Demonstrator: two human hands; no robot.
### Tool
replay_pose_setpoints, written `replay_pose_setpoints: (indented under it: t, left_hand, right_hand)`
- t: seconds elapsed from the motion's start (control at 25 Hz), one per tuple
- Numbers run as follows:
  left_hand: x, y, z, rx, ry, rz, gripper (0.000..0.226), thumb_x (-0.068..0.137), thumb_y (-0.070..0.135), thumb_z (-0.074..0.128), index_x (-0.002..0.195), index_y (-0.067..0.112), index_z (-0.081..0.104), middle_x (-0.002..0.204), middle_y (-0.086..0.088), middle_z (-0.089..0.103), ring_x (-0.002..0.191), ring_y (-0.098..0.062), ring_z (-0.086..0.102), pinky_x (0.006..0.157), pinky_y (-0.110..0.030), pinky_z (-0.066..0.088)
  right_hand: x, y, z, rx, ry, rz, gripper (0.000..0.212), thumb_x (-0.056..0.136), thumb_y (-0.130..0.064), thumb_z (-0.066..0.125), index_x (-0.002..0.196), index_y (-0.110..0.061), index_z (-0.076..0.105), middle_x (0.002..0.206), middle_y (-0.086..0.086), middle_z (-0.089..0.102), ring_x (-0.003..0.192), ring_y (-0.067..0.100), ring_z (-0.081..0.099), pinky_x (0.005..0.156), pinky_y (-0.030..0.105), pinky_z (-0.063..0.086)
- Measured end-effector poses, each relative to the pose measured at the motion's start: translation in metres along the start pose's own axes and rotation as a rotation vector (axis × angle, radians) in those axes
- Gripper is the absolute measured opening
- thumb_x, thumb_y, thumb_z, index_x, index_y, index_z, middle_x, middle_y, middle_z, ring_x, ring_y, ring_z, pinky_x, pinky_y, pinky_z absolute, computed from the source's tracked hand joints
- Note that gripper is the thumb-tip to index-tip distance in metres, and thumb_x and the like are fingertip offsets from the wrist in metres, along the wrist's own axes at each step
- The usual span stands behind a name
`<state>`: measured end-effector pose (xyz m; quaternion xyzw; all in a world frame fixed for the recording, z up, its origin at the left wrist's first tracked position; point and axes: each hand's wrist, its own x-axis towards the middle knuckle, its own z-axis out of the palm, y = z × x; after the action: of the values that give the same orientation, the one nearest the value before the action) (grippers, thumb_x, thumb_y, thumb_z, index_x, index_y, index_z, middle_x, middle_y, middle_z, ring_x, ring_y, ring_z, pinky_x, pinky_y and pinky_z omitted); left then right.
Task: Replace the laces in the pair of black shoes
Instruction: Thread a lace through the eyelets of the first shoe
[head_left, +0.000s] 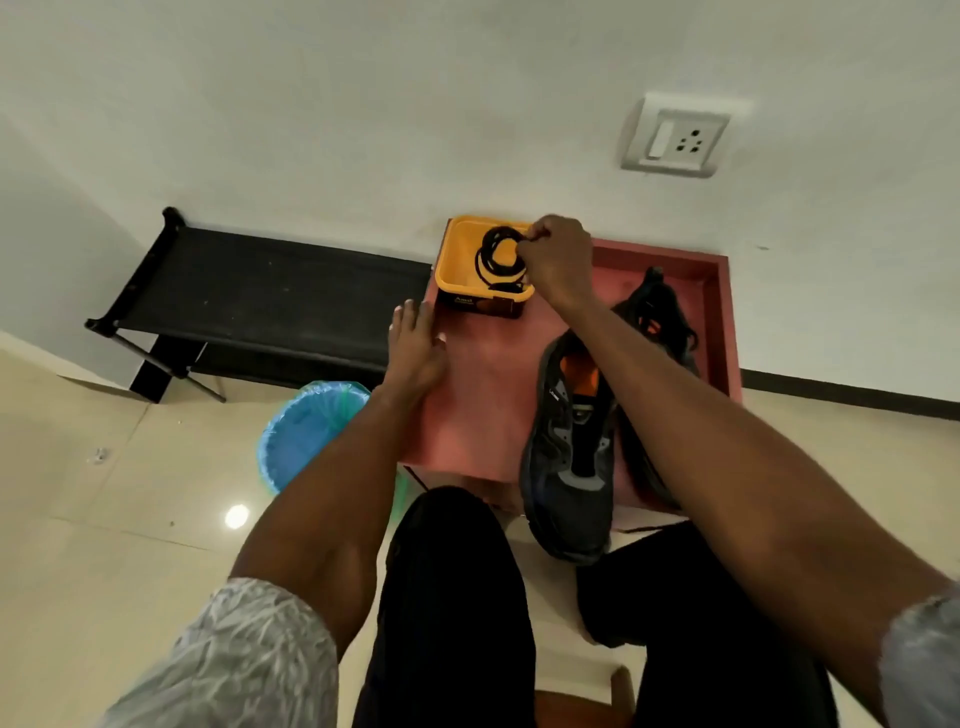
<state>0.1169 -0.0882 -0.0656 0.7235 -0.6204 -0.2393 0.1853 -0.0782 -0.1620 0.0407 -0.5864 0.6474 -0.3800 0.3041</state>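
Right hand pinching black laces coiled in yellow tub on red counter. Left hand flat, fingers straight. Forearm crossing over both black shoes. Blue bin left.

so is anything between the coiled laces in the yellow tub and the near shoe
Nothing visible. The right hand already pinches the coiled black laces in the yellow plastic tub; bare pink tabletop lies between it and the near black shoe.
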Motion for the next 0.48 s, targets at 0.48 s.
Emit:
replay_pose_setpoints:
  t: [0.48]
  left_hand:
    - [-0.224, 0.112, -0.001, -0.736, -0.469, -0.073, 0.009, 0.087, 0.004, 0.07, 0.095, 0.002, 0.071, 0.087, -0.016, 0.072, 0.075, -0.025, 0.066, 0.062, -0.027, 0.055]
  right_hand:
    - [-0.257, 0.068, -0.123, -0.072, -0.29, 0.02, 0.01, 0.079, -0.006, 0.076, 0.084, -0.008, 0.068, 0.07, 0.003, 0.063, 0.061, 0.01, 0.057, 0.065, 0.031, 0.05]
